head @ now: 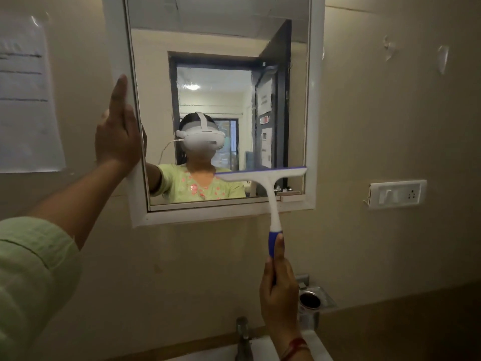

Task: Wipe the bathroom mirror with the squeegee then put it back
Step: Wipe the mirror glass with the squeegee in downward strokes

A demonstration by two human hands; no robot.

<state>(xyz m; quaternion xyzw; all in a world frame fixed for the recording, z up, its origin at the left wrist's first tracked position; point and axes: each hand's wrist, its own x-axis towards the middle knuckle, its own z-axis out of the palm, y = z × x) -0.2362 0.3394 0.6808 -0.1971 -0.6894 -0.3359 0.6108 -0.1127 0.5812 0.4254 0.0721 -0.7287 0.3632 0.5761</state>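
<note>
Filling the upper wall, the mirror (208, 43) sits in a white frame, which the left hand (118, 131) braces with a flat, open palm on its left edge, probably to keep it steady. The squeegee (263, 175) has its blade against the glass low on the right. The right hand (279, 285) is wrapped around its blue handle, well placed for pulling down.

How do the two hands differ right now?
The left hand lies flat and open against the mirror frame; the right hand is closed around the squeegee handle. The left sits high beside the glass, the right below the mirror. Both are bare.
</note>
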